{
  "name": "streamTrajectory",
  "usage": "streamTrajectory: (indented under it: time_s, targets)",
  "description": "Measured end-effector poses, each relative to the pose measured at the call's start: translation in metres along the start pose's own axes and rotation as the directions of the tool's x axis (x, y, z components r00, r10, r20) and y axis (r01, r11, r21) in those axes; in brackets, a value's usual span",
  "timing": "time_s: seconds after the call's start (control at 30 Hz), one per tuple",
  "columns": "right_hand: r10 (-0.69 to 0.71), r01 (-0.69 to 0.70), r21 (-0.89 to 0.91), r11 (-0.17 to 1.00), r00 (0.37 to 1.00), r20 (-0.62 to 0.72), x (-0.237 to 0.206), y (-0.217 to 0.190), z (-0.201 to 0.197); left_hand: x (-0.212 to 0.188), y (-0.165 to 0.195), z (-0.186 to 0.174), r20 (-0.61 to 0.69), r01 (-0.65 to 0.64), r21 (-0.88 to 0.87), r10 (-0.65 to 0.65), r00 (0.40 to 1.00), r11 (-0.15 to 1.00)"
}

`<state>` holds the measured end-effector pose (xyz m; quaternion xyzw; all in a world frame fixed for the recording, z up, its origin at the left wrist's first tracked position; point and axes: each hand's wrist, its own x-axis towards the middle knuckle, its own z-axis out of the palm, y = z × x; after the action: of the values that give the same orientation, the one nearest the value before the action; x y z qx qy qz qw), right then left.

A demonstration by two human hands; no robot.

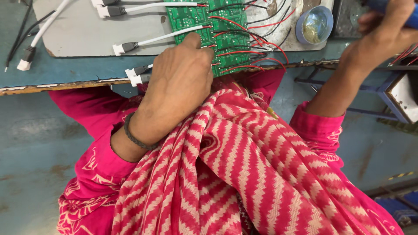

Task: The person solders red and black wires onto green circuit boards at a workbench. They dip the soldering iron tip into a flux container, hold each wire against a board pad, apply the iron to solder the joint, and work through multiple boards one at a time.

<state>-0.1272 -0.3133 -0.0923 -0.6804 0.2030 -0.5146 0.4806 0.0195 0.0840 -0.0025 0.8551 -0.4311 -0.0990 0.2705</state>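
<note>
- Blue bench [65, 74], paint chipped at the edge, carries a grey mat [78, 30].
- Left hand [178, 82] presses flat on green boards [226, 39] at the bench edge, fingers closed down over them, not pinching.
- Right hand [387, 30] wraps a blue tool [411, 11]; tip is out of frame.
- Judgement: keep the boards pinned flat, fingers off the thin red and black wires [244, 54].
- White cables [143, 41] have black collars; the tin [314, 25] is round and shiny.

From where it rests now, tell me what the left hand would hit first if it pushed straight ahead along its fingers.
The left hand already presses the green circuit board; further on, probably its red and black wires.
</note>
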Motion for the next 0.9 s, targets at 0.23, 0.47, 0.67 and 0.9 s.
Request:
streamTrajectory:
  time_s: [0.23,0.47,0.67,0.9]
  targets:
    - [0.030,-0.031,0.041,0.999,0.999,0.016,-0.003,-0.003,0.019,-0.001,0.000,0.001,-0.020,-0.003,-0.001,0.003,1.000,1.000]
    - [0.028,-0.030,0.070,0.997,0.999,0.035,-0.004,0.001,0.022,-0.001,-0.001,0.003,-0.038,-0.024,0.012,0.024,0.999,1.000]
    - [0.023,-0.026,0.069,0.997,0.999,0.044,-0.005,0.006,0.022,-0.002,-0.001,0.003,-0.033,-0.022,0.009,0.022,0.999,1.000]
    - [-0.014,0.009,0.053,0.999,0.995,0.103,-0.006,0.006,0.026,-0.004,-0.003,0.003,-0.040,-0.009,-0.038,0.007,0.999,0.999]
